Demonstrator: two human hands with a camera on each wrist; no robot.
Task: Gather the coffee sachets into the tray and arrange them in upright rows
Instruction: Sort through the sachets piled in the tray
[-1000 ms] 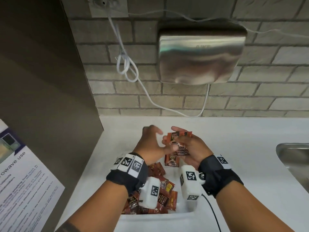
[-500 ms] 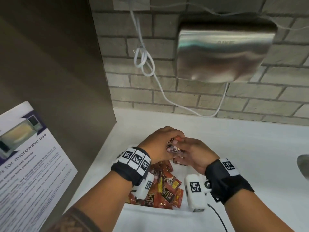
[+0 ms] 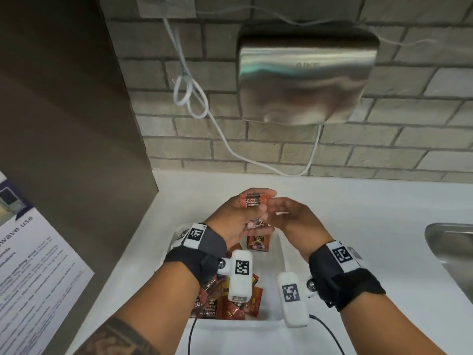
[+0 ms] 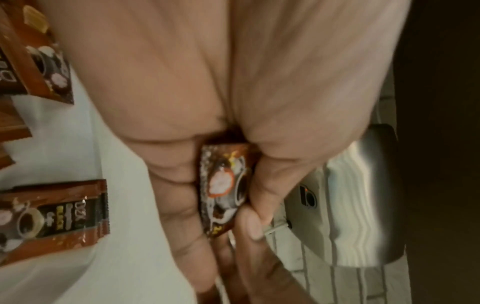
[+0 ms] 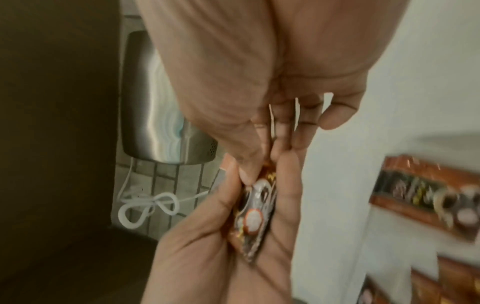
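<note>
Both hands raised just above the tray's (image 3: 279,248) far end; since a second ago the small stack of coffee sachets (image 3: 252,200) has passed from the right hand (image 3: 290,219) into the left hand (image 3: 236,221), whose fingers (image 4: 179,205) and thumb now clamp it edge-on, palm turned toward the right. Right hand thumb and fingers pinch the stack's edge; looks like squaring it before standing it in a row. One upright sachet (image 3: 258,243) stands in the tray's far end; a loose heap (image 3: 225,301) lies at its near end, so most sorting remains
</note>
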